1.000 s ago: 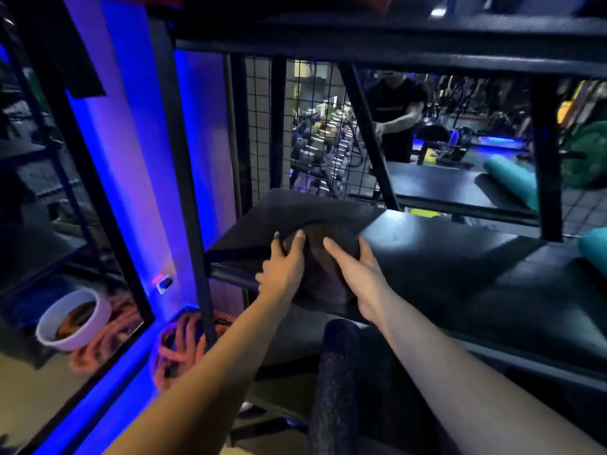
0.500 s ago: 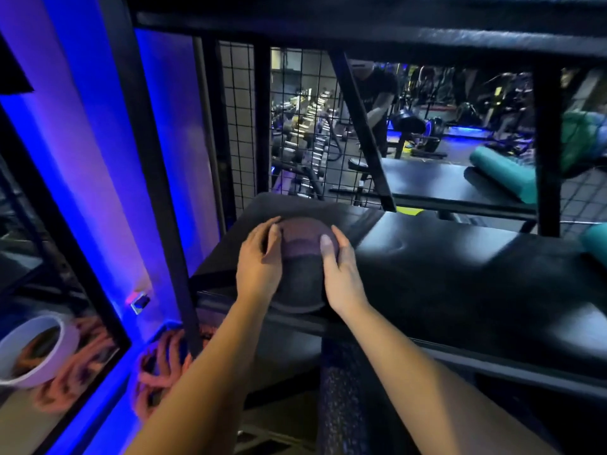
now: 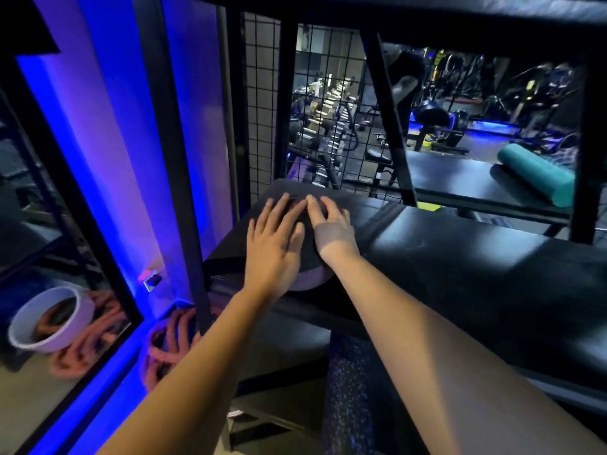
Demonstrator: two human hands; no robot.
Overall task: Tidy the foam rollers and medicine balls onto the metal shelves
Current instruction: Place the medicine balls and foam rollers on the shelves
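Open shelf (image 3: 460,257) surface stretches rightward; mesh (image 3: 262,110) (black wire) blocks behind.

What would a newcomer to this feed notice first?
The left hand and right hand lie side by side on a dark ball at the left end of the black shelf, in the middle of the view. To the left, the wall glows bright blue. At the far right, a teal roller lies on a farther shelf.
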